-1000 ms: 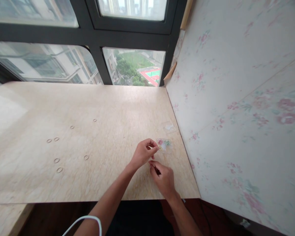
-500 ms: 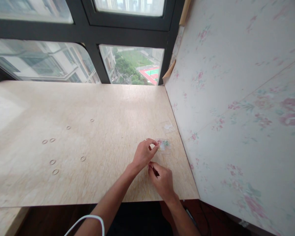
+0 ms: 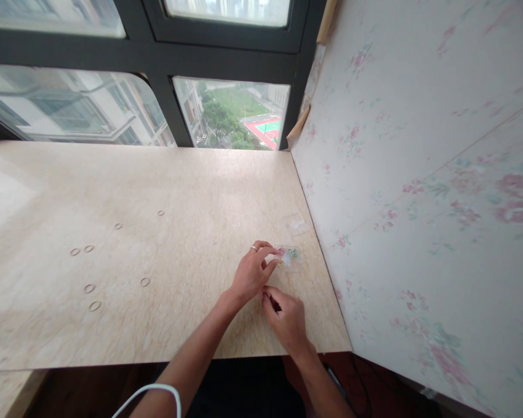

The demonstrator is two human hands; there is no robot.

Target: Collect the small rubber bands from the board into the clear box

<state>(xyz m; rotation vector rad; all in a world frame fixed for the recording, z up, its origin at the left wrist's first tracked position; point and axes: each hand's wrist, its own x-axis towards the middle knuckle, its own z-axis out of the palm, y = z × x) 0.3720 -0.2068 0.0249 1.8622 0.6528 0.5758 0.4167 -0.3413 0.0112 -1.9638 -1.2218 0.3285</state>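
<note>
A small clear plastic box (image 3: 293, 266) lies at the right of the counter, holding little green rings (image 3: 292, 253), pink pieces (image 3: 280, 251) and yellowish pieces (image 3: 281, 263) in separate spots. My left hand (image 3: 253, 271) reaches to its left edge, thumb and forefinger apart, fingertips by the pink pieces; nothing shows between them. Just below and nearer me, my right hand (image 3: 286, 319) is closed in a pinch. A tiny pinkish bit shows at its fingertips, too small to name. It touches or nearly touches the left hand's heel.
A clear lid-like piece (image 3: 295, 224) lies behind the box. Several thin rings (image 3: 95, 306) are scattered on the left of the counter (image 3: 192, 232). The flowered wall (image 3: 375, 174) bounds the right side; windows stand at the back. A white cable (image 3: 157, 386) crosses my left forearm.
My left thumb and forefinger have parted, and a pale ring that was at their tips is no longer between them. My right hand keeps its pinch almost in place.
</note>
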